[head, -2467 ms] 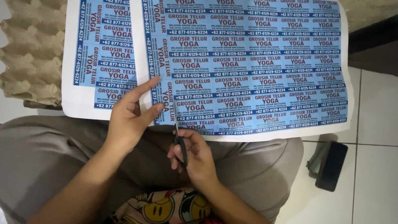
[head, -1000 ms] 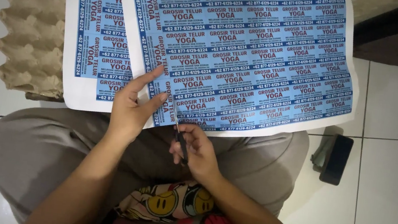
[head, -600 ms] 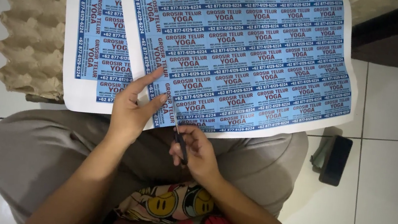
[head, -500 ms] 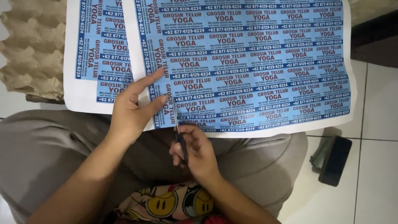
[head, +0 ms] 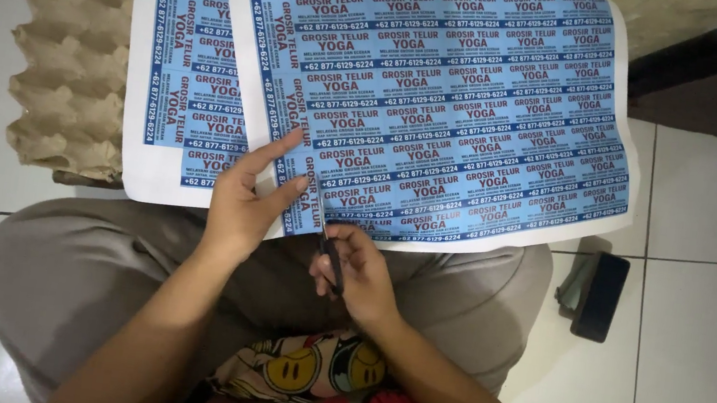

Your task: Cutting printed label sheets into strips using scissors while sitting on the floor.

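Note:
A large sheet of blue printed labels with a white border (head: 461, 105) lies across my lap and the floor. My left hand (head: 248, 199) pinches its left strip between thumb and fingers near the bottom edge. My right hand (head: 359, 270) grips a pair of dark scissors (head: 326, 241), blades pointing up into the sheet's lower edge beside my left thumb. A second sheet of the same labels (head: 176, 70) lies underneath, sticking out to the left.
A brown cardboard egg tray (head: 65, 65) sits on the white tiled floor at the left. A dark phone (head: 599, 295) lies on the tiles at the right, beside my knee. A dark doorway edge runs along the top right.
The top sheet has shifted slightly up and left under my hands. The scissors have crept a little further into its lower edge. Both hands keep their grip.

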